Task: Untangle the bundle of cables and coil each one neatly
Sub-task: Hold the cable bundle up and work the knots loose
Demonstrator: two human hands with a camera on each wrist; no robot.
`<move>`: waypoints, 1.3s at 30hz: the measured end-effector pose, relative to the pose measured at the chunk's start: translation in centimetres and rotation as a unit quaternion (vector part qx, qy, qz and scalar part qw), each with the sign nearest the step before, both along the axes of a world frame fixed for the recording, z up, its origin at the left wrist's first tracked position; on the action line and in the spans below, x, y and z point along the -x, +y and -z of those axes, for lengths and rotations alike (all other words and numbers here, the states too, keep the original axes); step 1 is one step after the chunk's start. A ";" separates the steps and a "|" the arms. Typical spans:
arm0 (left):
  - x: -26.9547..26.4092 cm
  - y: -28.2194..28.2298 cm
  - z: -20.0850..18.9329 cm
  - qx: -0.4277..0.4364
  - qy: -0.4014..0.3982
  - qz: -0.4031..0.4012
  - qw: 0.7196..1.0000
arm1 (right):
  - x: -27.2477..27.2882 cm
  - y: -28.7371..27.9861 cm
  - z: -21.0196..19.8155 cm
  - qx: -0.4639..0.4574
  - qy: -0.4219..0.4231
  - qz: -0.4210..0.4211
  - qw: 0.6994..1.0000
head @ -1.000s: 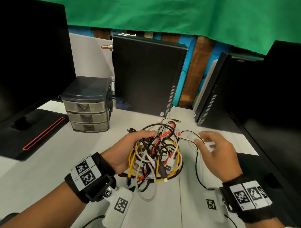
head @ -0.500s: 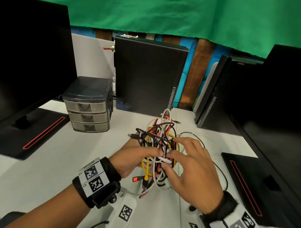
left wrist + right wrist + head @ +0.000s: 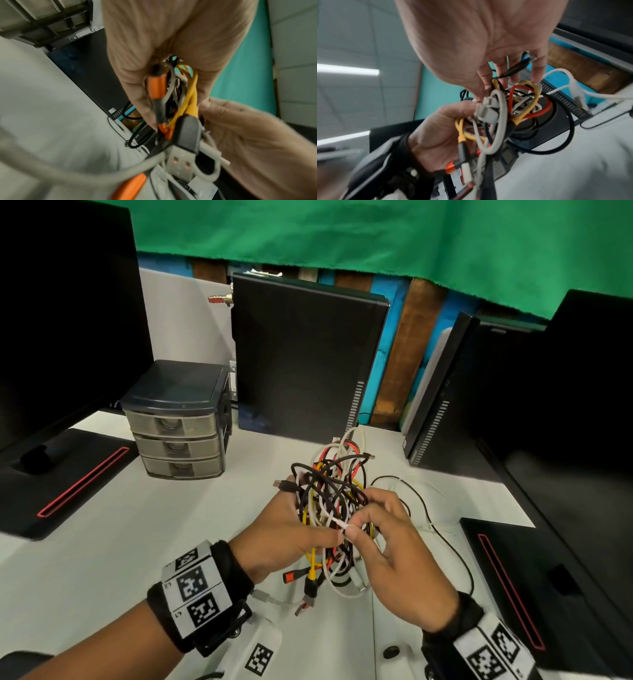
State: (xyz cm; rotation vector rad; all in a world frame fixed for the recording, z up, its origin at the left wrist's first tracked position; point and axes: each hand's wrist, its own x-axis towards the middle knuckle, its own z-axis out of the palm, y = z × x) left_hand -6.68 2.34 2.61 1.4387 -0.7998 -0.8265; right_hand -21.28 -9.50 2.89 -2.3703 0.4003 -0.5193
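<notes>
Left: bare white worktop (image 3: pixel 144 542) is left open between the grey three-drawer plastic organiser (image 3: pixel 178 436) and the wrist.
Behind: passage is blocked by an upright black computer case (image 3: pixel 301 364).
Right: a thin black cable loop (image 3: pixel 442 529) and a black monitor base with red stripe (image 3: pixel 534 580) are met.
</notes>
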 end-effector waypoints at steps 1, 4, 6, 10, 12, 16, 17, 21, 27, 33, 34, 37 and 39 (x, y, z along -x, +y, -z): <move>0.1 -0.1 0.2 -0.001 -0.005 -0.003 1.000 | 0.0 0.2 0.2 0.011 -0.006 0.001 1.000; 0.6 -0.1 1.1 -0.009 -0.036 -0.026 0.999 | -0.3 1.0 1.4 0.109 -0.022 -0.001 0.994; 1.0 0.0 1.6 -0.002 -0.056 -0.039 0.998 | -0.5 1.4 2.3 0.150 -0.020 -0.005 0.988; 0.6 -0.2 2.0 0.018 -0.074 -0.060 0.995 | -0.5 0.8 2.3 0.128 -0.018 0.001 0.992; 0.1 -0.3 1.8 0.022 -0.059 -0.085 0.994 | -0.3 0.0 1.9 0.160 0.021 0.005 0.987; -0.4 -0.4 1.6 0.019 -0.013 -0.110 0.994 | -0.2 -1.0 2.3 0.192 0.040 0.017 0.980; -0.5 -0.4 1.6 0.015 -0.006 -0.107 0.994 | -0.3 -1.1 2.4 0.174 0.030 0.013 0.984; -0.4 -0.3 1.6 0.025 0.006 -0.102 0.994 | -0.3 -0.7 1.7 0.116 0.001 -0.009 0.993; 0.0 -0.1 1.2 0.033 0.136 -0.065 0.988 | -0.6 -0.3 2.0 0.148 -0.079 0.022 0.986; 1.6 0.1 2.0 0.090 0.273 -0.096 0.953 | -0.9 1.5 2.0 0.166 -0.127 0.017 0.978; 2.0 0.1 2.2 0.089 0.287 -0.094 0.949 | -0.8 1.5 1.7 0.139 -0.116 0.015 0.983; 2.4 0.0 3.1 0.095 0.369 -0.079 0.921 | -0.4 0.6 0.3 0.020 -0.127 0.036 0.991; 2.7 0.0 3.7 0.109 0.416 -0.072 0.900 | -0.1 -0.9 -0.6 -0.021 -0.178 0.080 0.981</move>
